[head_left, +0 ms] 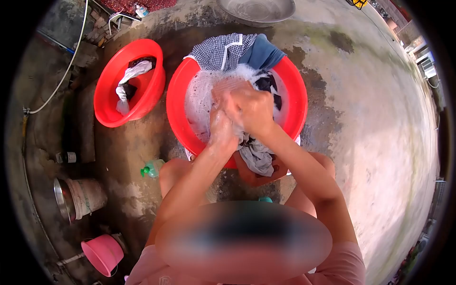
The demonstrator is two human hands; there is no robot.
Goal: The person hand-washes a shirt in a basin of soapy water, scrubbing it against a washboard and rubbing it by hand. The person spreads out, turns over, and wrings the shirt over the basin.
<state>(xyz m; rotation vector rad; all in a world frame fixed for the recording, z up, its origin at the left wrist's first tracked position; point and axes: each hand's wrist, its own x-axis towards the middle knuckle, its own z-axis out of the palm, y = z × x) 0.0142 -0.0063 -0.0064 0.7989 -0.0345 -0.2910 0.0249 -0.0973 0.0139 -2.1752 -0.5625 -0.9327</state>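
Note:
A large red tub (178, 116) full of soapy water stands in front of me, with white suds (197, 95) on top. Over its middle my left hand (223, 118) and my right hand (256, 108) meet, wet and blurred by motion. The right fingers are curled closed; whatever lies between the hands cannot be made out. The left fingers are smeared. A checked cloth (213, 52) and a blue cloth (262, 53) hang over the far rim. Dark fabric (268, 85) floats at the right, and a grey cloth (256, 159) drapes over the near rim.
A smaller red tub (107, 102) at the left holds white and dark cloth. A metal basin (256, 12) stands at the back. A green-capped bottle (153, 168) lies near my left knee. Further left are a whitish bucket (88, 195) and a pink bucket (103, 254).

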